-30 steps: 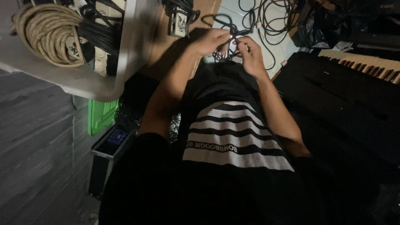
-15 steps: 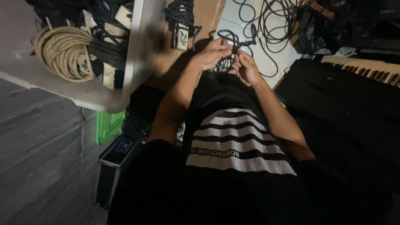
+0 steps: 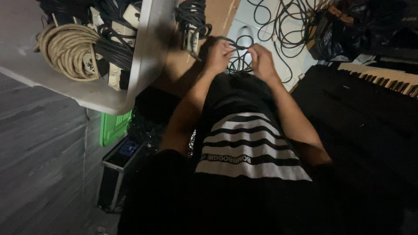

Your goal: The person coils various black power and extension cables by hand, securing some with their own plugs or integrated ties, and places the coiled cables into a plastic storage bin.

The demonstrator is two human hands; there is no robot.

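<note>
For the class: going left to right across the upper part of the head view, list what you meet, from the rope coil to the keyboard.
Beige rope coil → grey bin → left hand → thin black cable → right hand → loose cables on the floor → keyboard.

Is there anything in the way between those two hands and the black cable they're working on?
Nothing visible. The left hand and right hand both already hold the black cable, which stretches between their fingers. Its loose loops hang just beyond the hands, over the white floor. The bin of coiled cables sits off to the left.
</note>
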